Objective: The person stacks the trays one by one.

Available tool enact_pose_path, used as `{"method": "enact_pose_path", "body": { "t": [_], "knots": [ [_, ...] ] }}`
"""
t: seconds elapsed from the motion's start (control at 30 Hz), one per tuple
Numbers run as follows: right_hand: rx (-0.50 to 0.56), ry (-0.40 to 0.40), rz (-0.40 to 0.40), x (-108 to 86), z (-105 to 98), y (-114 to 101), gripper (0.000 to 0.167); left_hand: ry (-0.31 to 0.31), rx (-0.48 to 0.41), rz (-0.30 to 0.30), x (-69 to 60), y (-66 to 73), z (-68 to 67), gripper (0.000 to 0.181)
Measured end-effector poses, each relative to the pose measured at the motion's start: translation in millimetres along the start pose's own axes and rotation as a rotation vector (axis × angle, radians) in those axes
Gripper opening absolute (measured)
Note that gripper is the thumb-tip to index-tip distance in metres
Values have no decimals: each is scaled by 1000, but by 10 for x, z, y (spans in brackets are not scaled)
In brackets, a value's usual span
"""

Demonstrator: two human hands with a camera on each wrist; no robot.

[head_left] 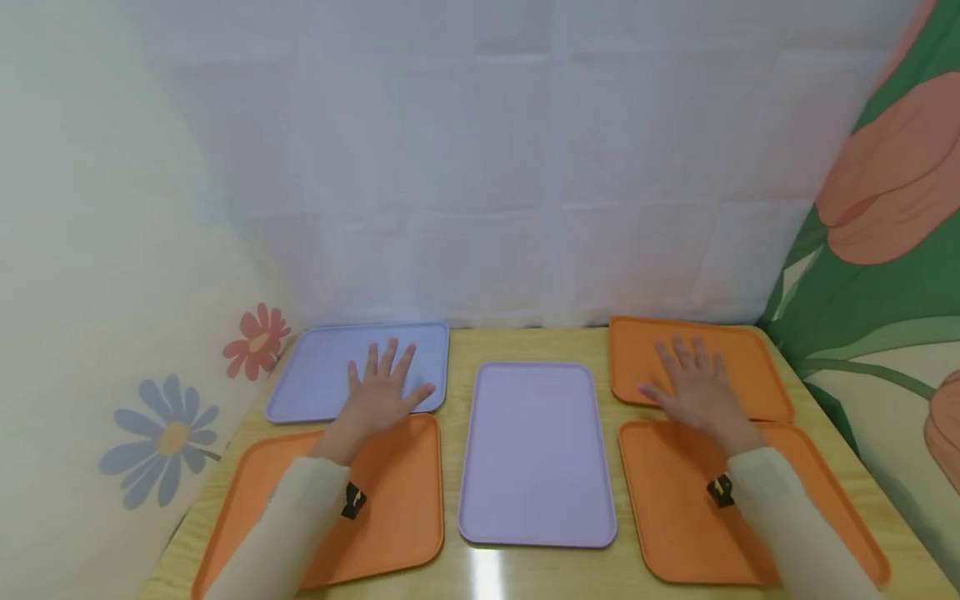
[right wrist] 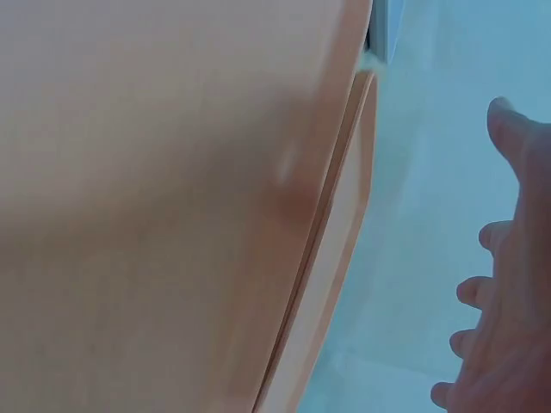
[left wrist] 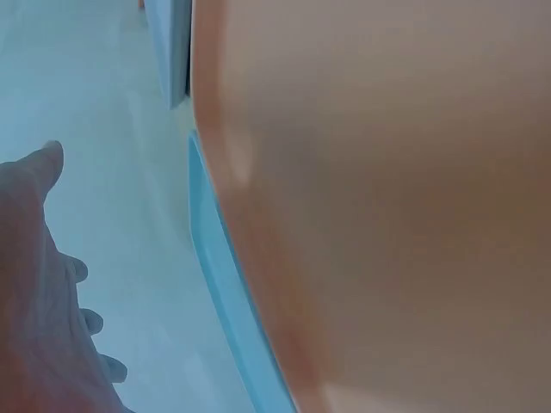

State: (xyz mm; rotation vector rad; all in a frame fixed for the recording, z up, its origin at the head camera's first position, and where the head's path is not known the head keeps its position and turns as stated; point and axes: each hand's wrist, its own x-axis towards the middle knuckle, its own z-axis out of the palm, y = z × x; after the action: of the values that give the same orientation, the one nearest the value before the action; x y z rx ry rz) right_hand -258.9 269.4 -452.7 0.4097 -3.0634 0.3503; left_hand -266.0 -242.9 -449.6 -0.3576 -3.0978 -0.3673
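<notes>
My left hand [head_left: 377, 397] is held out with fingers spread, in front of the blue tray [head_left: 315, 375] at the back left in the head view. Below its wrist lies an orange tray [head_left: 405, 500]. On the other side, my right hand [head_left: 699, 392] has its fingers spread too, over the back right orange tray [head_left: 750, 367] and the edge of the front right orange tray [head_left: 675, 517]. Both hands hold nothing. In the wrist views the left hand [left wrist: 43, 284] and right hand [right wrist: 508, 284] appear apart from the trays.
A lilac tray [head_left: 536, 458] lies in the middle of the wooden table [head_left: 540, 343]. Behind the table hangs a white cloth [head_left: 420, 167]. Walls with painted flowers stand at the left and right. Each sleeve has a small black device [head_left: 353, 501] at the wrist.
</notes>
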Motion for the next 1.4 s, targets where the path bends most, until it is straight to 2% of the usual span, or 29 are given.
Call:
{"method": "enact_pose_path", "body": {
  "t": [0.3,0.53,0.73,0.97,1.1,1.4],
  "knots": [
    [48,72,-42,15,110,-183,84,38,-39,38,-26,230,71,82],
    [114,66,-80,47,198,-323,75,40,-110,62,-98,446,126,74],
    [207,11,-52,102,254,-418,69,-25,-238,9,-116,606,148,72],
    [288,-10,-68,194,327,-502,58,-103,-320,-34,-163,777,216,68],
    [330,-10,-80,258,361,-566,53,-141,-337,-29,-185,839,254,70],
    [286,-121,30,349,430,-704,47,-200,-296,-37,-186,921,359,73]
  ]
}}
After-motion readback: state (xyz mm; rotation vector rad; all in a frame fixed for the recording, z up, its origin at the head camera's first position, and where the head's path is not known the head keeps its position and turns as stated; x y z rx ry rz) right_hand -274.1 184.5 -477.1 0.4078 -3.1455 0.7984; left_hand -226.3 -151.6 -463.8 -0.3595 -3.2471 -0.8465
